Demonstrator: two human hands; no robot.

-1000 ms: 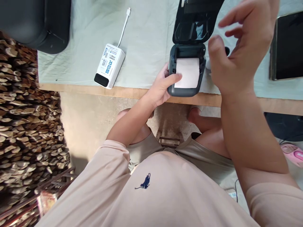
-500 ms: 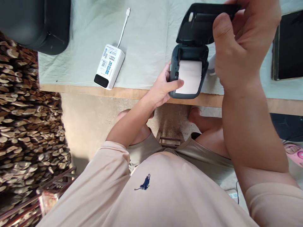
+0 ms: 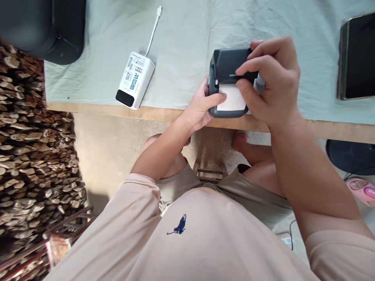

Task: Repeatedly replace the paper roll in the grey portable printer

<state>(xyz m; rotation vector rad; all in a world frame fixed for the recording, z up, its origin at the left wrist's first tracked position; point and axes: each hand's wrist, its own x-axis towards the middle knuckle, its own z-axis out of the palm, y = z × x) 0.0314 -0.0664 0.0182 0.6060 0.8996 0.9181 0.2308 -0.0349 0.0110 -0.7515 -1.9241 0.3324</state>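
A small dark grey label printer [image 3: 227, 64] stands near the table's front edge, its lid folded down. White paper [image 3: 233, 99] sticks out of its front. My left hand [image 3: 200, 107] grips the printer's left side, thumb lying across the paper's corner. My right hand [image 3: 271, 82] covers the lid's right part, fingers curled and pressing on its front lip.
A white power bank [image 3: 134, 80] with a white cable [image 3: 152, 29] lies to the left on the pale green cloth [image 3: 181, 47]. A black case [image 3: 43, 29] sits at the far left, a dark tablet [image 3: 357, 56] at the right. Stacked firewood [image 3: 32, 156] fills the left.
My right hand has swung the printer's lid from upright down onto the body, over the paper roll. My left hand has kept its hold on the printer's side.
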